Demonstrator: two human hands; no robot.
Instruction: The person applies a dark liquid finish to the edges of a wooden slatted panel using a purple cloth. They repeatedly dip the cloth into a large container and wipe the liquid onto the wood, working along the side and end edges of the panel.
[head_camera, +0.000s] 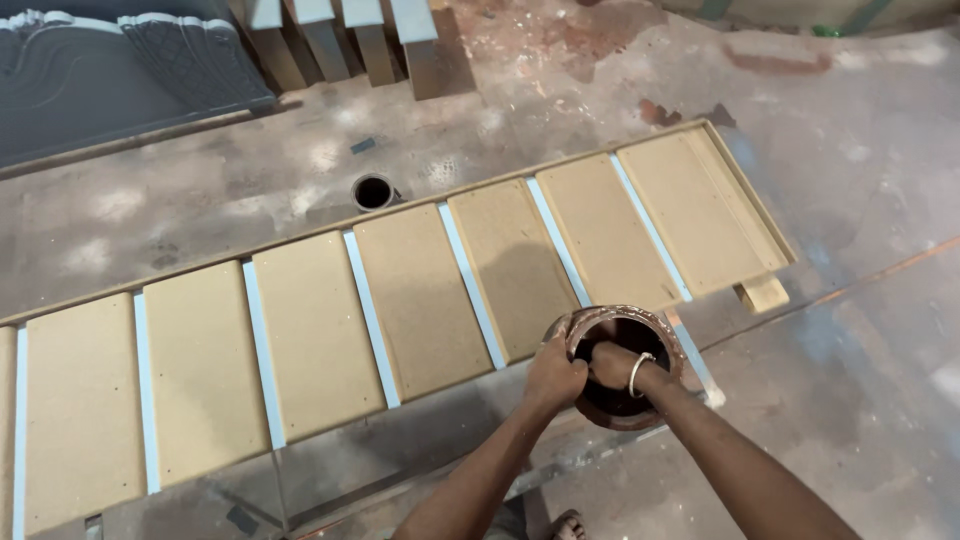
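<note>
Head | left hand (556, 378) grip on paint can (625, 366) rim | right hand (612, 365) inside, grip unclear

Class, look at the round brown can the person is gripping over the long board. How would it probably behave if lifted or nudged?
The can looks smeared brown on its rim, so it is probably slippery. The left hand grips its rim while the right hand reaches inside. It is open-topped, so tipping it could spill whatever is inside.
</note>
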